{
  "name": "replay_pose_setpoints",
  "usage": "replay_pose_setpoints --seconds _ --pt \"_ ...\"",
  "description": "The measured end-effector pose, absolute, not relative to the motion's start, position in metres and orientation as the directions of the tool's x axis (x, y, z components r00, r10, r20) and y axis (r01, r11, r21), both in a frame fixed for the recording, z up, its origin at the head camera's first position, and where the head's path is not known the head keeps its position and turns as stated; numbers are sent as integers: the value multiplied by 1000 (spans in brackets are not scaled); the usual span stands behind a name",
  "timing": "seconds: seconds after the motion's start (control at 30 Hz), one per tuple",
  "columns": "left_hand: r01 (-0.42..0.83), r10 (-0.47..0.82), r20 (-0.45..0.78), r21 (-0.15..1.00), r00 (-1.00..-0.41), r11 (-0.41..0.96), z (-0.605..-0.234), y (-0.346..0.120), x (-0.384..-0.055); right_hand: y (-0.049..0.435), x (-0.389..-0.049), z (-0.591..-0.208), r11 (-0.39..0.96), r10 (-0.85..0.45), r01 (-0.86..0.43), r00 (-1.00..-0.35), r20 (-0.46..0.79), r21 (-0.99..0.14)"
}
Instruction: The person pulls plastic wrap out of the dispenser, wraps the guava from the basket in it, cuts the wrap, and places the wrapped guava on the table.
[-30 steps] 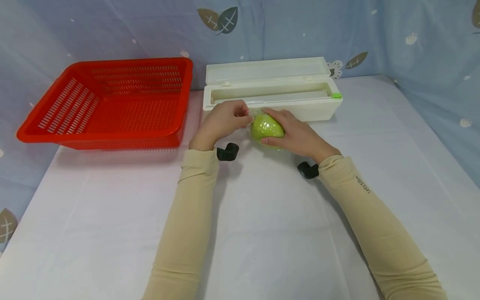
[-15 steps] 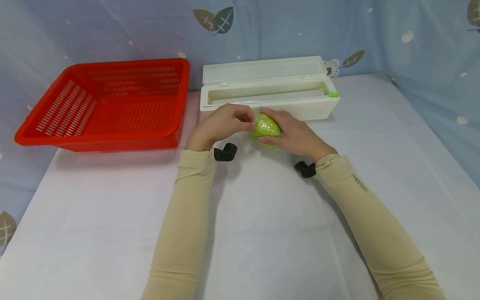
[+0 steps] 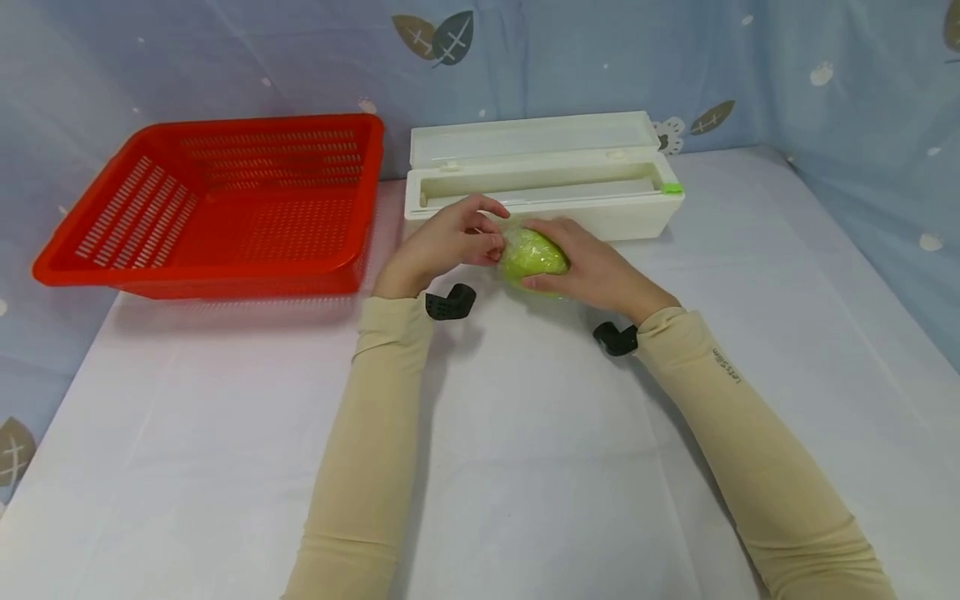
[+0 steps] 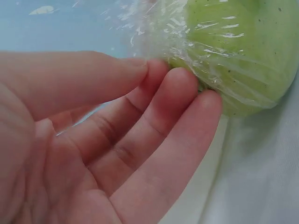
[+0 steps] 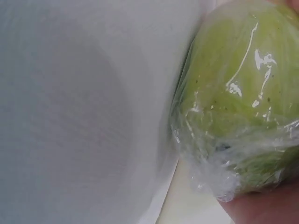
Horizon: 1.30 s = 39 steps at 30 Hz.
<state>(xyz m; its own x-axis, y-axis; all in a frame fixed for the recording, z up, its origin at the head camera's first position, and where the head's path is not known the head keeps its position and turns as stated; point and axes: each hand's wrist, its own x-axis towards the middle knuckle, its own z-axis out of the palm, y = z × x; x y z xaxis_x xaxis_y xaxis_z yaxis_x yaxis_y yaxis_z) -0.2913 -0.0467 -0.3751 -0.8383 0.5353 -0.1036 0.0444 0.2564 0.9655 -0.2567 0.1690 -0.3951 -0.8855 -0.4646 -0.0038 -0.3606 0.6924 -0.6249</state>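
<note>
A speckled green pear (image 3: 532, 254), wrapped in clear cling film (image 4: 173, 28), is in front of the white box in the head view. My right hand (image 3: 600, 271) grips it from the right, thumb on the near side and fingers on the far side. At the pear's left end, my left hand (image 3: 446, 242) pinches the gathered film between thumb and fingers, its index finger raised. Up close in the left wrist view, the fingertips (image 4: 180, 86) touch the wrapped end. Wrinkled film bunches at one end of the pear (image 5: 238, 79) in the right wrist view.
Behind the hands stands a long white cling film dispenser (image 3: 633, 221), lid raised, a roll (image 3: 577, 193) inside and a green tab (image 3: 672, 188) at its right corner. A red plastic basket (image 3: 225, 271) stands to the left. A patterned blue curtain (image 3: 570, 58) hangs behind the table.
My left fingers have shifted at the pear's left end, and the index finger has lifted away from the thumb. The right hand keeps its grip on the pear in the same place.
</note>
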Motion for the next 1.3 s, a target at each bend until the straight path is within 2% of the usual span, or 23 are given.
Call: replay_pose_setpoints --seconds 0.23,0.47,0.63,0.9,1.3 --pt "88 493 -150 900 -857 427 -372 -46 -291 170 -255 -397 683 -477 -382 -879 16 -623" --pt "242 490 -127 748 -862 619 -367 -46 -289 172 -254 -397 683 -479 -392 -877 27 -617" --pt "280 572 -123 776 -811 565 -369 -46 -289 173 -256 -399 664 -492 -398 -870 31 -633" --pt "198 664 -121 902 -737 384 -380 -46 -292 177 -258 -394 614 -534 -352 -845 -43 -707" --pt "132 708 -210 909 -674 396 -373 -37 -284 181 -262 -394 550 -594 -373 -804 -37 -747"
